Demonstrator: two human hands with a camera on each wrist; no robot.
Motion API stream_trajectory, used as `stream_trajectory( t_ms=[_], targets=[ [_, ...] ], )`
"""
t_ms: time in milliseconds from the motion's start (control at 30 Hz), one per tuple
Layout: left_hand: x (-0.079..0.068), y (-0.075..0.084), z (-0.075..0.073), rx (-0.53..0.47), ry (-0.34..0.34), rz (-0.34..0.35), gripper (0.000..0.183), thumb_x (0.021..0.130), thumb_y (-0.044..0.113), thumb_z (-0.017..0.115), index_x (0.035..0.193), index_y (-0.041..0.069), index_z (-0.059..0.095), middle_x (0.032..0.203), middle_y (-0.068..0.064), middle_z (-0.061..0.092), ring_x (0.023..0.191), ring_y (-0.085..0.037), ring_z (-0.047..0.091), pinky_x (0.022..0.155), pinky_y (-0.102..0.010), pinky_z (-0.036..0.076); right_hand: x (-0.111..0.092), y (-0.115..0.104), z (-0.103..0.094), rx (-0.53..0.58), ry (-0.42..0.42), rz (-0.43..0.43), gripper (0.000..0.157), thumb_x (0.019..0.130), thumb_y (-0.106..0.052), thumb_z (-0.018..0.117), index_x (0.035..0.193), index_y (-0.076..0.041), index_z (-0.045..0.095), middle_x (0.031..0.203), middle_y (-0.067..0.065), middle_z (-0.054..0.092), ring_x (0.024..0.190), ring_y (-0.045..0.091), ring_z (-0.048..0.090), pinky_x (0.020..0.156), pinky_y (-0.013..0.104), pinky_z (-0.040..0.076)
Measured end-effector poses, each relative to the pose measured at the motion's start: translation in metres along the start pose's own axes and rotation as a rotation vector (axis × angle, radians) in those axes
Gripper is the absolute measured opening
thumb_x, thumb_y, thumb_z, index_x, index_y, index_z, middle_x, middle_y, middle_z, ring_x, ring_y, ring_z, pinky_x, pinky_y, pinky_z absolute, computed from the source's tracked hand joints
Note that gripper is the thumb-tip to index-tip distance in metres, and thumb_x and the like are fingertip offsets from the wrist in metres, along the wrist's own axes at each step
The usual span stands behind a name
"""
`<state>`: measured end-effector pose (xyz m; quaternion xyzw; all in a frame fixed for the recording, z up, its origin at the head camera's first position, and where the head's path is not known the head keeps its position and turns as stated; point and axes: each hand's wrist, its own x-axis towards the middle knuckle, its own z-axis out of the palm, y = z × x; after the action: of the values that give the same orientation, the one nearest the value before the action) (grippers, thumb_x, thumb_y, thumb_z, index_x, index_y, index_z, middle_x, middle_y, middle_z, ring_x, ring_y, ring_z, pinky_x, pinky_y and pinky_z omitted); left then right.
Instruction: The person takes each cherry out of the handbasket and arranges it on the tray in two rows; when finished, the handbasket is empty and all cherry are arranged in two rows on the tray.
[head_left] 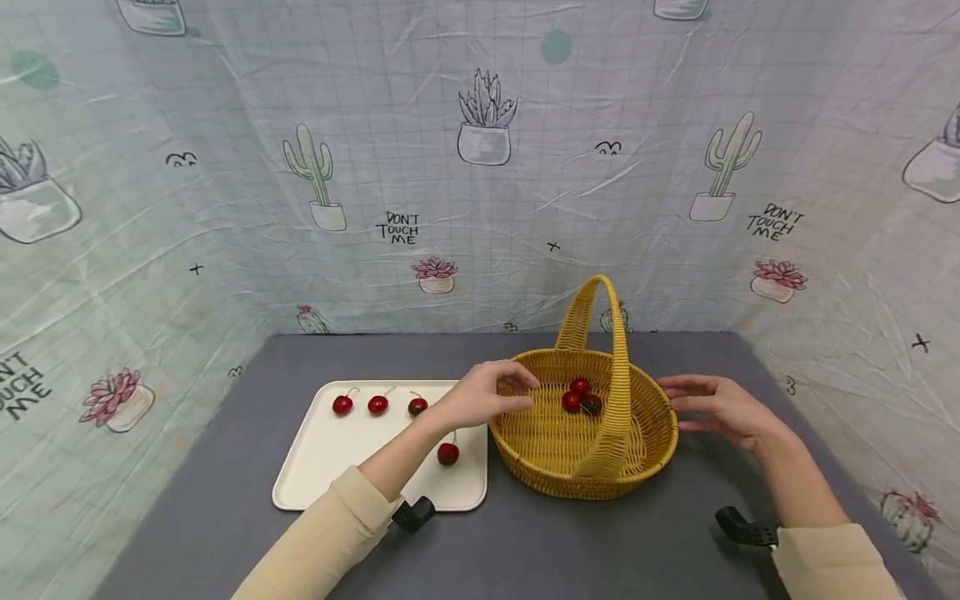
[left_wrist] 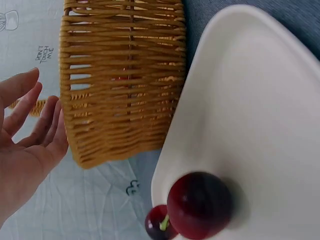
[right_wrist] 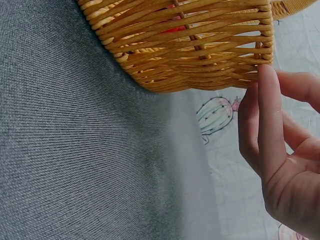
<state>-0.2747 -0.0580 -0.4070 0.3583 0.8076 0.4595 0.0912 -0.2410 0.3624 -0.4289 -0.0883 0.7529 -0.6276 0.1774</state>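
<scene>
A yellow wicker basket (head_left: 525, 462) with a tall arched handle (head_left: 619, 367) stands on the table, with three dark red cherries (head_left: 572, 402) inside. My left hand (head_left: 487, 393) hovers at the basket's left rim, its fingers loosely bent and nothing between them. At the opposite side my right hand (head_left: 723, 410) touches the outside of the rim with its fingertips; in the right wrist view the thumb (right_wrist: 270, 115) lies against the weave. Left of the basket is a cream tray (head_left: 322, 467) bearing several cherries (head_left: 378, 405), one of them (head_left: 447, 454) below my left wrist.
The grey table (head_left: 540, 550) is enclosed by a hanging cloth (head_left: 420, 167) printed with potted cacti at the back and both sides. The tray's right edge lies close beside the basket. Black wrist mounts (head_left: 414, 514) sit below both forearms.
</scene>
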Motion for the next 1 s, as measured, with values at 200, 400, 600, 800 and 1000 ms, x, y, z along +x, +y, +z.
stream_trajectory(
  t_ms=[200, 400, 600, 800, 1000],
  targets=[
    [0.013, 0.001, 0.009, -0.007, -0.019, -0.019, 0.024, 0.096, 0.015, 0.075, 0.120, 0.007, 0.073, 0.113, -0.003, 0.071, 0.102, -0.012, 0.064, 0.087, -0.028, 0.052, 0.000, -0.005, 0.002, -0.024, 0.017, 0.037, 0.057, 0.104, -0.014, 0.063, 0.151, 0.011, 0.040, 0.133, 0.008, 0.064, 0.110, 0.013, 0.067, 0.089, 0.042, 0.058],
    [0.027, -0.001, 0.020, 0.009, -0.042, -0.046, 0.029, 0.096, 0.011, 0.074, 0.123, 0.002, 0.071, 0.121, -0.013, 0.069, 0.101, -0.014, 0.065, 0.087, -0.029, 0.052, 0.002, -0.007, 0.003, -0.053, 0.027, 0.052, 0.060, 0.104, -0.016, 0.064, 0.150, 0.012, 0.039, 0.134, 0.012, 0.062, 0.109, 0.012, 0.067, 0.088, 0.042, 0.058],
    [0.036, -0.005, 0.029, 0.054, -0.020, -0.068, 0.027, 0.095, 0.012, 0.076, 0.121, 0.005, 0.073, 0.119, -0.008, 0.070, 0.103, -0.019, 0.065, 0.085, -0.028, 0.051, 0.004, -0.009, 0.004, -0.060, 0.018, 0.054, 0.060, 0.104, -0.015, 0.064, 0.151, 0.013, 0.038, 0.134, 0.015, 0.061, 0.109, 0.014, 0.067, 0.087, 0.041, 0.058],
    [0.047, -0.002, 0.035, 0.075, -0.047, -0.092, 0.028, 0.095, 0.013, 0.076, 0.122, 0.008, 0.073, 0.122, -0.007, 0.068, 0.107, -0.022, 0.063, 0.086, -0.030, 0.050, 0.003, -0.010, 0.005, -0.068, 0.018, 0.056, 0.062, 0.104, -0.016, 0.064, 0.151, 0.014, 0.037, 0.136, 0.019, 0.058, 0.109, 0.014, 0.067, 0.088, 0.042, 0.058],
    [0.061, -0.005, 0.045, 0.114, -0.060, -0.117, 0.025, 0.094, 0.013, 0.078, 0.119, 0.013, 0.076, 0.120, 0.003, 0.069, 0.105, -0.017, 0.062, 0.087, -0.029, 0.050, 0.004, -0.010, 0.004, -0.081, 0.036, 0.065, 0.063, 0.103, -0.016, 0.066, 0.150, 0.014, 0.038, 0.135, 0.018, 0.059, 0.109, 0.014, 0.067, 0.088, 0.043, 0.058]
  ],
)
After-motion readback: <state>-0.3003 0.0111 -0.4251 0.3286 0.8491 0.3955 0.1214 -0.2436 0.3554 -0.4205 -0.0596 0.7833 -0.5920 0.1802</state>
